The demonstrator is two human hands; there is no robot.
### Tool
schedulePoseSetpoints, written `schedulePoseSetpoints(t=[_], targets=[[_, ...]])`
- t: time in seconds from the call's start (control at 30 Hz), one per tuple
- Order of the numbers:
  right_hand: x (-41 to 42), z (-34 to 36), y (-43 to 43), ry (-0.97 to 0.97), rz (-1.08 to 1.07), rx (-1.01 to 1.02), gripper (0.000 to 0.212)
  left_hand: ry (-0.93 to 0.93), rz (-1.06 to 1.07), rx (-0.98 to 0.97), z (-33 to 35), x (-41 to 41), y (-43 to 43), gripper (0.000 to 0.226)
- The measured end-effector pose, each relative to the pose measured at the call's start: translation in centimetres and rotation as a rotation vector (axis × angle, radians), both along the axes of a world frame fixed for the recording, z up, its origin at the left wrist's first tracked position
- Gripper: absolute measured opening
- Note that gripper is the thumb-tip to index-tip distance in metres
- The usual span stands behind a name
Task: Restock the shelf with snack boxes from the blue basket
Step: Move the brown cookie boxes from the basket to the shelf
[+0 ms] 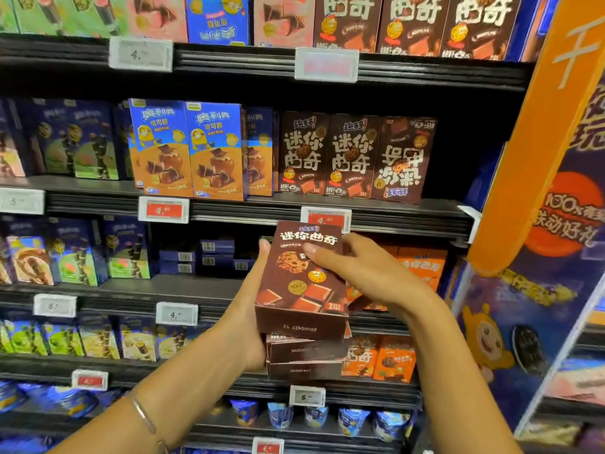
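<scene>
I hold a stack of three brown cookie boxes [302,290] flat in front of the shelves. My left hand [253,309] grips the stack along its left side from below. My right hand [357,268] rests on the top box, thumb on its face and fingers around its right edge. On the shelf [409,213] above the stack, three brown cookie boxes [355,157] of the same kind stand upright, with dark bare space to their right. The blue basket is out of view.
Blue and orange snack boxes [188,149] stand left of the brown ones. Orange boxes [422,265] fill the lower shelf behind my right hand. An orange and blue promotional display [540,224] closes off the right side. Price tags [163,209] line the shelf edges.
</scene>
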State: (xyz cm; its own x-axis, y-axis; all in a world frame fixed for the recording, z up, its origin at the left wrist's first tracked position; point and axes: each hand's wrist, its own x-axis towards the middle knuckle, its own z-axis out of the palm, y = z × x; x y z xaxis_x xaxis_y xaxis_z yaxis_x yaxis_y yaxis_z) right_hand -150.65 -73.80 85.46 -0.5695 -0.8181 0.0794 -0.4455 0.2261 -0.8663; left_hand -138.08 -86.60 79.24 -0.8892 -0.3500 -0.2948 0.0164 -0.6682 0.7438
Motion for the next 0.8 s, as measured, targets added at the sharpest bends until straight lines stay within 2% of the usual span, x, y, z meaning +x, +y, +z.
schedulePoseSetpoints(t=[0.13, 0.27, 0.4, 0.63, 0.7, 0.8], targets=[[0.3, 0.9, -0.7, -0.066, -0.024, -0.091, 0.045, 0.075, 0.019, 0.004, 1.0, 0.9, -0.1, 0.091], [0.4, 1.6, -1.2, -0.139, -0.045, -0.198, 0.044, 0.007, 0.059, -0.062, 1.4, 1.3, -0.7, 0.068], [0.0, 3.0, -1.2, -0.157, -0.078, -0.361, 0.046, 0.036, 0.096, -0.115, 1.4, 2.1, -1.8, 0.049], [-3.3, 5.7, -4.4, -0.174, -0.259, -0.732, 0.025, 0.142, 0.153, -0.269, 2.6, 3.6, -3.7, 0.042], [-4.7, 6.3, -5.9, -0.169, -0.315, -0.808, 0.031, 0.151, 0.184, -0.280, 2.8, 4.0, -4.4, 0.043], [-6.3, 7.1, -8.1, -0.056, -0.385, -0.856, 0.049, 0.174, 0.216, -0.303, 3.3, 4.5, -5.2, 0.042]])
